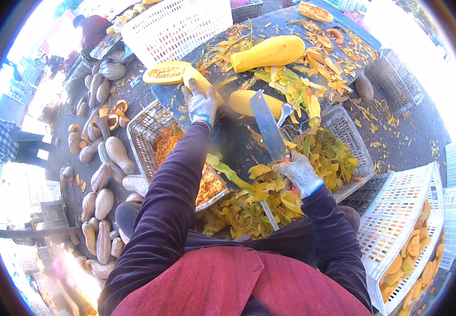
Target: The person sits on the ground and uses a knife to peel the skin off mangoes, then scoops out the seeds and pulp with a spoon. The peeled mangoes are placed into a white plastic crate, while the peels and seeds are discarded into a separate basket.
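My left hand [203, 104], in a grey-white work glove, grips a peeled yellow squash piece [197, 79] at the left of the dark work board [232, 138]. Touching that piece is a squash half [165, 73], its seedy cut face up. In my gloved right hand [299, 173] is a knife with a red handle and a broad steel blade [268, 126], pointing away from me. Just beyond the blade lies another peeled squash [247, 102]. A metal spoon [285, 112] and a wire-framed tool [307, 125] lie right of the blade. Farther back rests a whole peeled squash [269, 53].
A crate of orange seed pulp [137, 130] stands left, a crate of peelings [348, 126] right. Loose peelings [251, 213] heap before my lap. Unpeeled squashes [103, 203] lie on the ground at left. A white crate [399, 209] holds cut pieces at right. Other people [5, 140] are at left.
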Available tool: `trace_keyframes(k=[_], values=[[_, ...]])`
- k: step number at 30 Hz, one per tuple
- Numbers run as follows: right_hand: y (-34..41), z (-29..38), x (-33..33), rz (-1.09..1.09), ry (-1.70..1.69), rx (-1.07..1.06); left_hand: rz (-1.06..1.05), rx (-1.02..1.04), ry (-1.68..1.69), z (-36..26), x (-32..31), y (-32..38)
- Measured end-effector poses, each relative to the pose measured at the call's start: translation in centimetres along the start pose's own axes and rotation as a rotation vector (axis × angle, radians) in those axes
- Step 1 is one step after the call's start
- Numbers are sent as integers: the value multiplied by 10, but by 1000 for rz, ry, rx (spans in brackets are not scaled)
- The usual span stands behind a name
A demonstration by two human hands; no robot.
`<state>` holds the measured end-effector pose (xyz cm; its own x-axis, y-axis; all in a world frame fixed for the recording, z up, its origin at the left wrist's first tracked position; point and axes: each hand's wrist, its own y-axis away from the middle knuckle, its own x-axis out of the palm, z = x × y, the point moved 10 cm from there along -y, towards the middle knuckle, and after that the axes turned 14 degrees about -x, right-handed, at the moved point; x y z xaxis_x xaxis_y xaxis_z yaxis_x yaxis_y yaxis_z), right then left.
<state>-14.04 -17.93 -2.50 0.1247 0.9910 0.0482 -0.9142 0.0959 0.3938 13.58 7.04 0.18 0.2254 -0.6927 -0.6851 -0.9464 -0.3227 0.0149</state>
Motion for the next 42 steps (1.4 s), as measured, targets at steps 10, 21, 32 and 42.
trace_keyframes(k=[10, 21, 32, 42], values=[[-4, 17, -47, -240, -350, -58, 36, 824, -311, -176, 83, 13], [20, 8, 6, 126, -137, 279, 262, 553, -795, -179, 164, -57], [-57, -24, -12, -108, -236, 74, 434, 317, -664, -146, 127, -52], [-66, -3, -29, -241, -375, -81, 457, 26, -353, -79, 101, -26]])
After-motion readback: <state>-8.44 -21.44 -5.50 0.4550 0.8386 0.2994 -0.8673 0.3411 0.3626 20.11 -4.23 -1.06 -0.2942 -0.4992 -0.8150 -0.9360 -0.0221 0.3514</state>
